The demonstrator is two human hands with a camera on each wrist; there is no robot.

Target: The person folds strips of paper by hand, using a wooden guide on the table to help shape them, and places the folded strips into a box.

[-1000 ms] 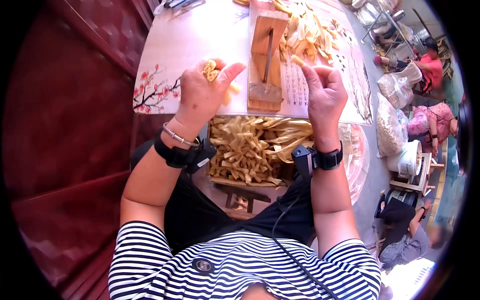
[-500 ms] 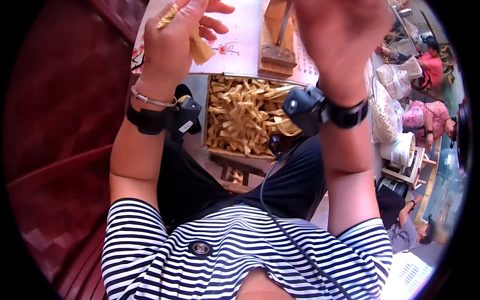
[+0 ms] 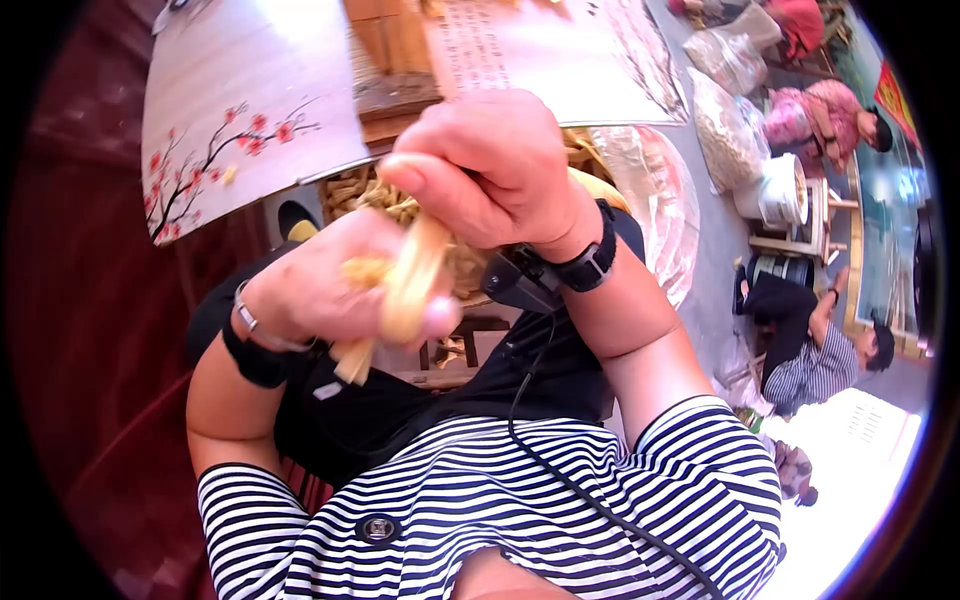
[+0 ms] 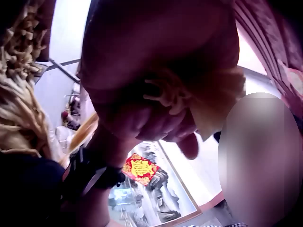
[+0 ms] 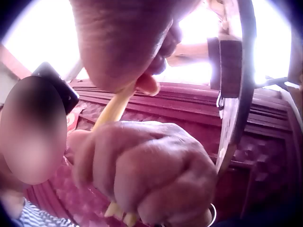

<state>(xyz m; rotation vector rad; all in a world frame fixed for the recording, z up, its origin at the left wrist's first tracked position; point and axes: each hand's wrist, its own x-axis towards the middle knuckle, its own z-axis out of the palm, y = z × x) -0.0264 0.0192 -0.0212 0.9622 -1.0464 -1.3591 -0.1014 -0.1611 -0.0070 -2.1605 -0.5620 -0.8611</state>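
In the head view a flat yellow strip (image 3: 418, 262) runs between the two hands over the lap. The left hand (image 3: 335, 280) curls round its lower part, and the strip's end sticks out below the fingers. Above and to the right, the right hand (image 3: 495, 165) pinches the strip's upper end between thumb and curled fingers. The right wrist view has the strip (image 5: 113, 111) stretched between both hands. Dark in the left wrist view, a crumpled yellow piece (image 4: 168, 92) lies against the left palm and fingers.
A table with a flower-print top (image 3: 250, 90) stands ahead, a wooden block (image 3: 390, 50) on it. Below its edge, a box of yellow strips (image 3: 345, 190) is partly hidden by the hands. On the right are sacks (image 3: 720, 130), a white bucket (image 3: 775, 190) and several seated people.
The hands were apart over the table and have come together above the lap. The strip now spans both hands. The view has shifted, with the table further left.
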